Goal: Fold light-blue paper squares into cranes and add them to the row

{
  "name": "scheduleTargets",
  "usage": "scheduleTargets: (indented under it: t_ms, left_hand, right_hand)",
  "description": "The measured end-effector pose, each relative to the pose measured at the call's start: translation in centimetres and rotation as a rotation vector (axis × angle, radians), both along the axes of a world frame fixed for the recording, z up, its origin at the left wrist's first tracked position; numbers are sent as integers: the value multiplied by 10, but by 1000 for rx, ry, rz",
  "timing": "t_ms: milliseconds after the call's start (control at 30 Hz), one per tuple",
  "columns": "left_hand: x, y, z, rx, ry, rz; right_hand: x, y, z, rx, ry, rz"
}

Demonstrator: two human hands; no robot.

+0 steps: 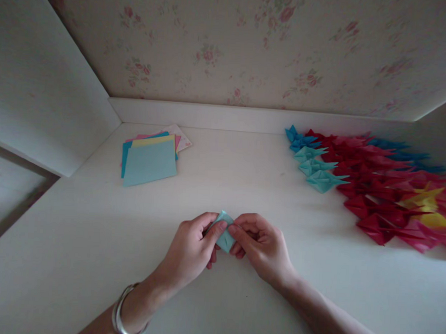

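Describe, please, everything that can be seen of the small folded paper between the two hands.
The folded paper is small, pale blue-green and looks thin and matte. It is compact and roughly four-sided, in layers, with one corner pointing away from the person; a short dark line marks its near part. The left hand pinches it with the thumb on top, and the right hand grips its right edge. The fingers hide some of its outline.

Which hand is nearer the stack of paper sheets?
Left. The left hand is to the near right of the stack of paper sheets; the right hand is farther right, across the folded light-blue paper.
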State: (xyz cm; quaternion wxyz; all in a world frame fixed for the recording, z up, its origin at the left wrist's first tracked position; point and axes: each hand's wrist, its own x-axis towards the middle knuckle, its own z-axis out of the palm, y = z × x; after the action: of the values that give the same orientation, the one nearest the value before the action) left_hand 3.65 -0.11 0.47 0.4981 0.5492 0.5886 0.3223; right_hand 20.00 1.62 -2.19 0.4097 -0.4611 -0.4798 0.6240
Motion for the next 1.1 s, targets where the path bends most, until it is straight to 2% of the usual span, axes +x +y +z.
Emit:
scheduleTargets:
  t_ms: [133, 233, 333, 500, 700, 867, 1100]
  left_hand:
    - [-2, 0, 0, 34, -4, 67]
    - [-3, 0, 0, 18, -44, 60]
    - [-1, -1, 1, -8, -105, 40]
    - [2, -2, 1, 71, -60, 27]
    - [2, -3, -1, 58, -83, 22]
    - [0, -4, -2, 147, 87, 16]
    - [1, -4, -3, 131, 117, 53]
  right_hand:
    - [1, 0, 2, -56, 59, 125]
    - [2, 2, 6, -108, 44, 277]
    - [2, 4, 9, -143, 19, 367]
    - [2, 3, 11, -218, 82, 381]
    - [4, 2, 10, -185, 58, 439]
    - [1, -1, 13, -185, 23, 472]
    - [1, -2, 12, -219, 14, 486]
